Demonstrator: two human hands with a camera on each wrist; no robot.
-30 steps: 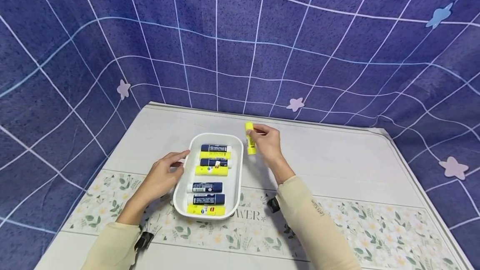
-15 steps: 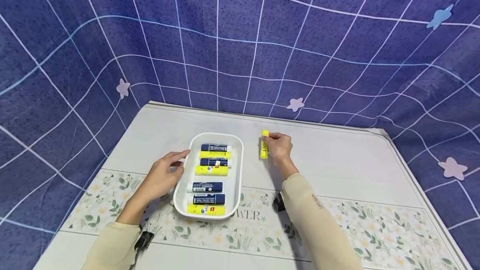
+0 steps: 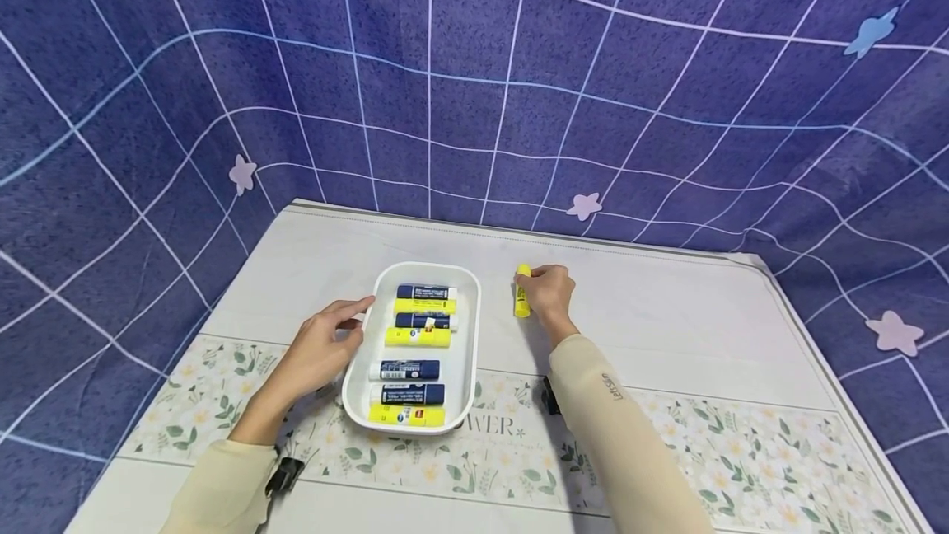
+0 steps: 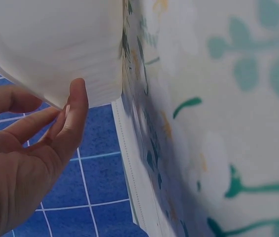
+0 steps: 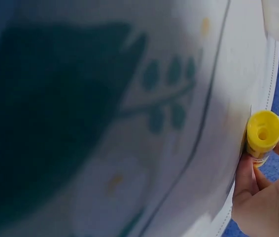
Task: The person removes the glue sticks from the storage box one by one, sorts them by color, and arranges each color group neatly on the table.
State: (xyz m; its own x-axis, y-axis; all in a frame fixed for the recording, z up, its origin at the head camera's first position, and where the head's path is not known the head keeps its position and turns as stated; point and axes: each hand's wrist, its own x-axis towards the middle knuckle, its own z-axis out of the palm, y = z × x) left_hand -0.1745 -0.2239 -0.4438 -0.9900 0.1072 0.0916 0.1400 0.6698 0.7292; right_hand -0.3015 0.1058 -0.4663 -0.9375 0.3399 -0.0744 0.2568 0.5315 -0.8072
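My right hand point(image 3: 550, 293) pinches a yellow glue stick point(image 3: 522, 303) low at the table surface, to the right of the white tray point(image 3: 474, 353). In the right wrist view the stick's round hollow end point(image 5: 263, 129) faces the camera, with thumb and fingers on either side of it. My left hand point(image 3: 319, 353) rests its fingertips against the tray's left side. Seen from the left wrist, those fingers point(image 4: 73, 118) lie loosely along the outer wall of the tray. Inside are several glue sticks, yellow ones point(image 3: 418, 337) and navy ones with white ends point(image 3: 408, 370), lying crosswise.
A white table point(image 3: 667, 311) with a floral printed band point(image 3: 741, 452) carries the tray. Behind and beside it hangs a purple-blue curtain point(image 3: 474, 105) with a grid and star pattern, close along the table's back edge.
My right hand has moved rightward, away from the tray, and lowered the yellow glue stick to the table. The left hand and the tray have stayed in place.
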